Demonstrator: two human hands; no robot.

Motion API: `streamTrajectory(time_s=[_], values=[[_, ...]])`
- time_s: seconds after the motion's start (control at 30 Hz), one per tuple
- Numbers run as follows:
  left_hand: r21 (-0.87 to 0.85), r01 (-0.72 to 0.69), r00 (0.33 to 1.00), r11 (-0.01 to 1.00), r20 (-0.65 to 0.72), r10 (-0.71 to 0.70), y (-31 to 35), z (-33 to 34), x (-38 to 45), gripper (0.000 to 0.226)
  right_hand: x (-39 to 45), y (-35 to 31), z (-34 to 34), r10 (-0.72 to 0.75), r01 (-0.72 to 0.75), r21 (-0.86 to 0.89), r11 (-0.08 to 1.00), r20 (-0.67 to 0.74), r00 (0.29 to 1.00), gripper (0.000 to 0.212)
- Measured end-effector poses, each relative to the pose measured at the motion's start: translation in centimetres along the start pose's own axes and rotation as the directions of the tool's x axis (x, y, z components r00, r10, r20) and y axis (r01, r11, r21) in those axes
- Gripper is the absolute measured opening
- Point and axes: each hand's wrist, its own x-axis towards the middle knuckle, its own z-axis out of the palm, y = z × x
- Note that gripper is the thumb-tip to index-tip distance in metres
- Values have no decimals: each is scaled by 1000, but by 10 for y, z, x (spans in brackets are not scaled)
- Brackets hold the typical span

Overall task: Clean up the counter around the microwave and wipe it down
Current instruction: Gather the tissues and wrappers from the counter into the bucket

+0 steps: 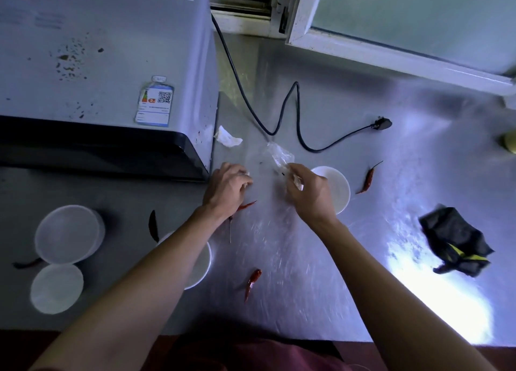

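The grey microwave [106,71] stands at the back left of the steel counter [321,245]. My right hand [310,192] pinches a clear plastic wrapper [279,154] just in front of the power cord. My left hand [227,187] is curled over something small and white beside the microwave's front right corner; what it is stays hidden. A crumpled white tissue [227,138] lies by that corner. Several dried red chillies lie scattered, one [368,177] to the right, one [252,282] near the front, one [245,205] under my left wrist.
The black power cord [279,113] loops across the back, its plug [381,124] lying unplugged. White bowls [339,186] [201,261] and round plastic containers [68,233] [55,288] sit on the counter. A crumpled black bag [455,242] lies at the right. A window frame [391,52] borders the back.
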Motion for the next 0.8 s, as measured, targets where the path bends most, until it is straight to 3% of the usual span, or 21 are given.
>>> streamTrajectory(time_s=[0.17,0.33,0.57,0.8], values=[[-39,-27,1000,999,-3,27,-1,-1,-1,22,0,-2,0,56,-52,68,996,-46,997,19],[-62,5,1000,998,-1,-5,3,-3,4,32,-1,-8,-3,23,-16,63,998,-107,994,19],[-113,-1,1000,994,-26,-2,9,-12,20,23,3,-6,-13,49,-43,50,998,-122,991,20],[10,42,996,999,-74,-41,12,-23,52,18,11,-6,-26,54,-56,-9,998,-188,981,23]])
